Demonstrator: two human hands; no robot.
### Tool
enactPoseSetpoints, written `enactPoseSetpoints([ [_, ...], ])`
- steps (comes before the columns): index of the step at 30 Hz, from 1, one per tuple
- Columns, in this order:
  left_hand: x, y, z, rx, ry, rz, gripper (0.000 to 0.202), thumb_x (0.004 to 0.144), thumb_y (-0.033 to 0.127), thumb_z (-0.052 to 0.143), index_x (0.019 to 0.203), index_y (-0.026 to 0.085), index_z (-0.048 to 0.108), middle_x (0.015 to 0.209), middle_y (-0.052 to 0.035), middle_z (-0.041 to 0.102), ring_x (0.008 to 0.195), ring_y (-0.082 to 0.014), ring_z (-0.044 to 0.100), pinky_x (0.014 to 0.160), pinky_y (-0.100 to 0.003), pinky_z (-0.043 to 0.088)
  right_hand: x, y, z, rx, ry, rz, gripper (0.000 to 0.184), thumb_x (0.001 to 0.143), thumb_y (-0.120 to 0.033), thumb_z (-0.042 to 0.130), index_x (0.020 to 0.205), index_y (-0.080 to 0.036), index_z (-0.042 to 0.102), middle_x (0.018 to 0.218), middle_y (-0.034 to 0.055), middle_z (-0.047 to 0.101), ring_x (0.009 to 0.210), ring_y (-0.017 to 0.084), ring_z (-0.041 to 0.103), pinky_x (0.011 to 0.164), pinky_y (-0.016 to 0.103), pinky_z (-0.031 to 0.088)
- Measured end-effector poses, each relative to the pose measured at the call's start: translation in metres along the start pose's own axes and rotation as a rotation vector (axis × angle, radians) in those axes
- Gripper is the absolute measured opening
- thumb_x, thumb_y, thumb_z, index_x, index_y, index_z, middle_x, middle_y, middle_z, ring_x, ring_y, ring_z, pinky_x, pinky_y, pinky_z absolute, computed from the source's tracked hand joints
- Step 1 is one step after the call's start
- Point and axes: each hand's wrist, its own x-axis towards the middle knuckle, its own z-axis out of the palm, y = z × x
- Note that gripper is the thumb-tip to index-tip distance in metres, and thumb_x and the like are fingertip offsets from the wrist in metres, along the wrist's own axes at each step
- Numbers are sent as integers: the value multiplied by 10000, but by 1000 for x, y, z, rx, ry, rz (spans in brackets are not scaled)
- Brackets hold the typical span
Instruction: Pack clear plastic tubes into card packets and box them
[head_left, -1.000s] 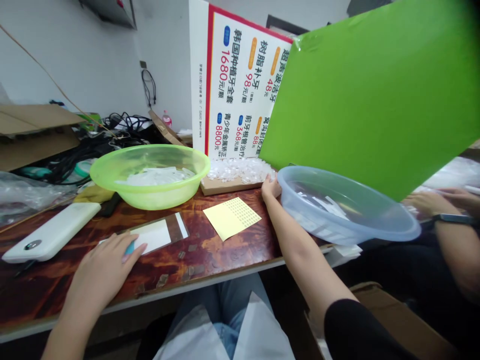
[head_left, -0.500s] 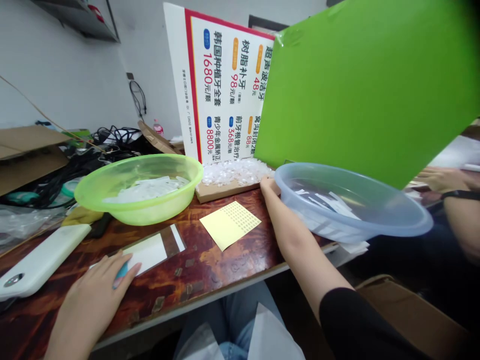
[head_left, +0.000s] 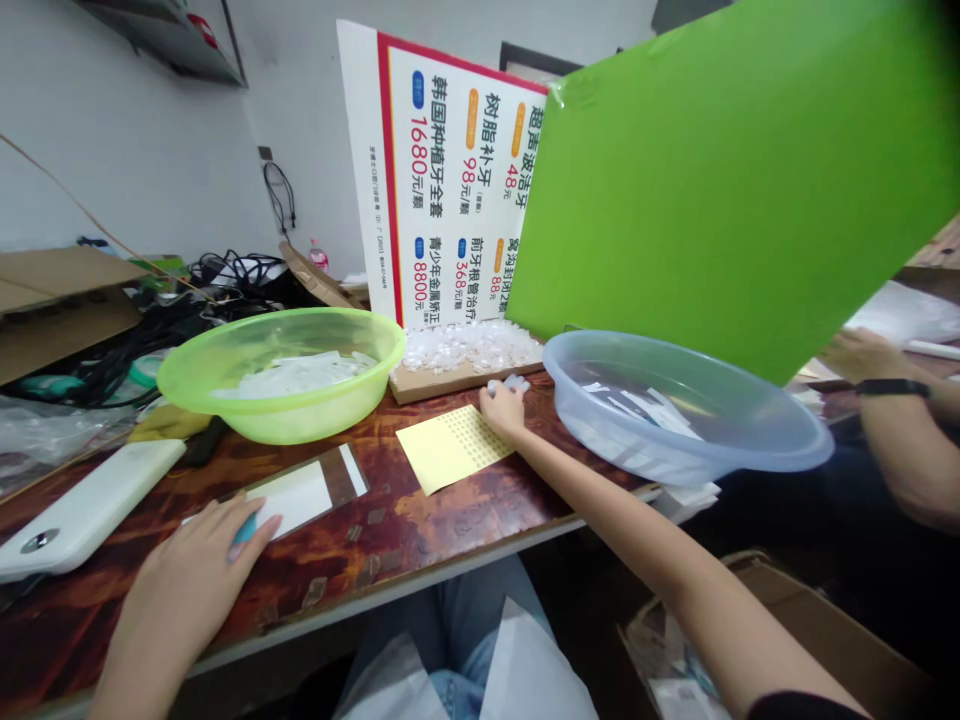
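1. Clear plastic pieces [head_left: 501,385] are pinched in your right hand [head_left: 504,410]; a loose pinch risks dropping them onto the yellow label sheet [head_left: 450,450].
2. Your open left hand [head_left: 196,570] is resting on a clear sleeve [head_left: 300,495], which could be sliding under its pressure.

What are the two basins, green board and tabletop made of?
The lime basin and pale blue basin look like moulded plastic: glossy, translucent, contents showing through. The green board seems smooth plastic or coated board, unclear which. The tabletop looks like glossy laminate, its red-brown swirls probably printed.
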Motion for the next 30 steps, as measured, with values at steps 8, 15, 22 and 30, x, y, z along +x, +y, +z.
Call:
enactPoseSetpoints([
  [8,2,10,-5,115,-98,-27,539,922,362,293,1167,112,703,1289,-157,662,1243,-397,557,984,-530,478,-44,8,-24,255,-343,-474,236,956,-362,595,1034,-152,670,1229,87,636,1190,245,567,1048,499,418],
  [15,10,20,-17,-36,-80,-155,617,927,574,313,1171,152,691,1337,-138,632,1316,-389,488,1035,-554,422,-41,30,-47,423,-341,-537,346,986,-443,516,944,-136,670,962,55,698,956,201,659,928,435,496],
  [22,7,28,-23,-280,-198,-49,655,878,702,406,1308,255,617,1438,-73,553,1377,-350,433,1096,-535,383,-27,18,-54,251,-187,-494,288,973,-410,556,1028,-140,639,987,50,664,876,180,646,812,375,538],
  [30,-55,17,-29,-67,-85,50,754,813,773,448,1331,248,604,1301,-114,660,1186,-371,596,973,-488,476,-33,-18,-34,-251,-267,-561,294,938,-348,620,1163,-159,611,1254,93,583,1146,259,562,986,494,460],
])
